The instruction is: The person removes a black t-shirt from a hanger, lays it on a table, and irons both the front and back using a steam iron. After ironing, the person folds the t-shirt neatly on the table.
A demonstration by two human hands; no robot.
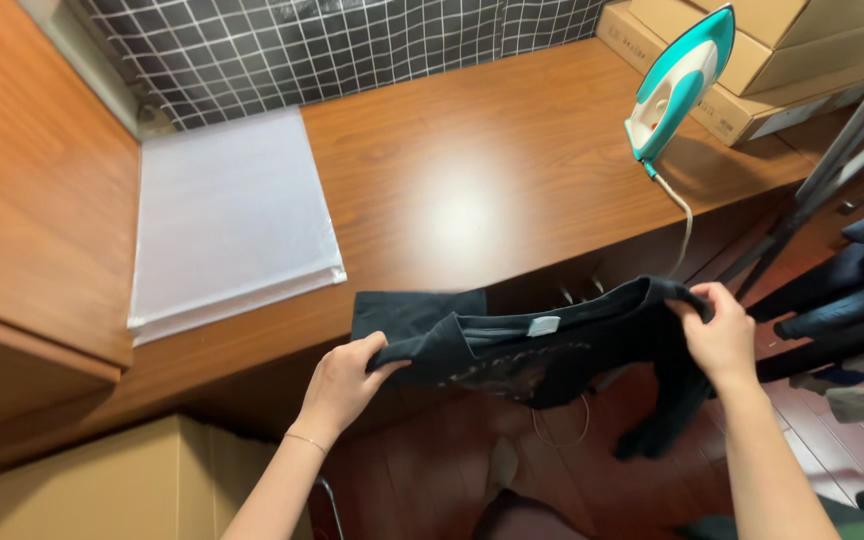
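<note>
A black T-shirt (pixel 532 350) with a small pale label at the neck hangs stretched between my hands, just in front of the wooden counter (pixel 472 190). My left hand (pixel 342 380) grips its left shoulder, and one sleeve lies on the counter's front edge. My right hand (pixel 720 335) grips the right shoulder, with the rest of the shirt drooping below it toward the floor.
A teal and white iron (pixel 680 80) stands upright at the counter's right, its cord trailing over the edge. A stack of white sheets (pixel 227 215) lies at the left. Cardboard boxes (pixel 782 50) sit at the back right, a clothes rack (pixel 852 260) with dark garments stands right, and a carton (pixel 102 480) is below left.
</note>
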